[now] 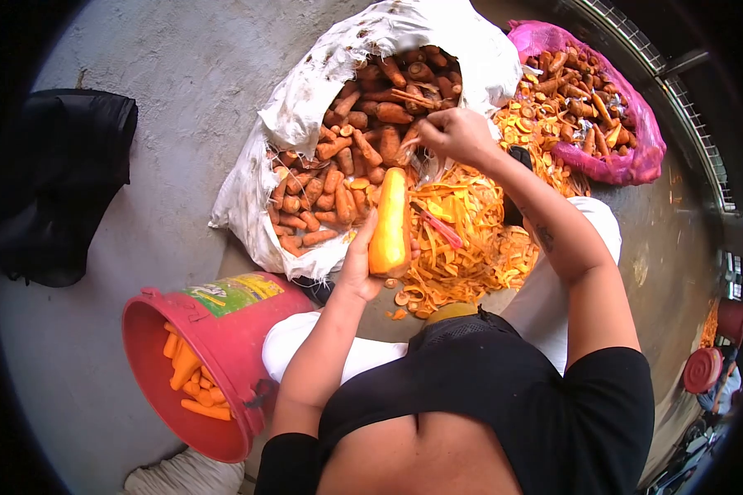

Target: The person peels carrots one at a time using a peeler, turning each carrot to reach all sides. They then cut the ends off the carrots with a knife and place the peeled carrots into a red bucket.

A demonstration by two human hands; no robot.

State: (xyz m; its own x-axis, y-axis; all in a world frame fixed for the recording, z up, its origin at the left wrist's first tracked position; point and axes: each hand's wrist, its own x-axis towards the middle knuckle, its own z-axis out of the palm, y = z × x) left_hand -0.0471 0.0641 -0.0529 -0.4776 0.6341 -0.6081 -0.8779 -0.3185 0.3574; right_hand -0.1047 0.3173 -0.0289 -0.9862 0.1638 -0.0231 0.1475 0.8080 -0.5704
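My left hand (362,260) is wrapped round a thick, mostly peeled carrot (390,227), held upright with its wide, darker end down. Past the carrot's tip, my right hand (458,136) has its fingers curled in a pinch by the rim of a white sack (301,91). What those fingers hold, if anything, I cannot make out. Inside the sack lie many unpeeled brown-orange carrots (390,140). Below my right hand spreads a heap of orange peelings (479,239). A red-handled tool (444,231), perhaps a peeler, lies on that heap.
To my left a red bucket (252,330) lies tipped over with peeled carrots (187,367) inside. A pink sack (648,144) of carrots stands at the back right. Black cloth (70,181) is at the far left. A person (726,388) and a red lid-like round (702,370) appear at the right edge.
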